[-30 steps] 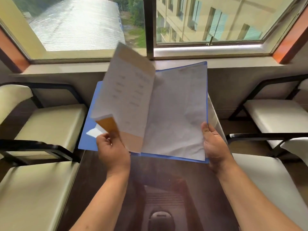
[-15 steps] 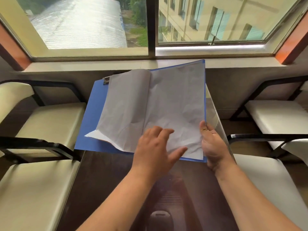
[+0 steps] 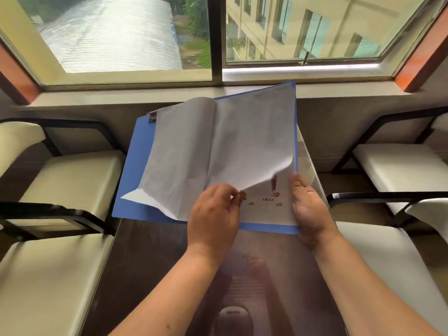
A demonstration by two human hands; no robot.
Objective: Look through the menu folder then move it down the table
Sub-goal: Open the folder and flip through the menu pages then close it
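A blue menu folder [image 3: 132, 170] lies open, held above the far end of a dark glossy table [image 3: 150, 258]. White pages fill both halves. My left hand [image 3: 213, 214] pinches the lower corner of the top right-hand page [image 3: 249, 151] and lifts it, baring a printed page [image 3: 266, 209] with prices and a small picture underneath. My right hand [image 3: 310, 209] grips the folder's lower right edge, thumb on top. A metal clip [image 3: 152, 116] shows at the folder's upper left corner.
Cream-cushioned chairs with black arms stand on both sides: two on the left [image 3: 68, 180] and two on the right [image 3: 397, 166]. A window sill [image 3: 121, 95] and a large window run along the far wall behind the table.
The left hand let an earlier printed page fall onto the left half, moved right across the folder, and now pinches and lifts the corner of the right page. The right hand kept its hold.
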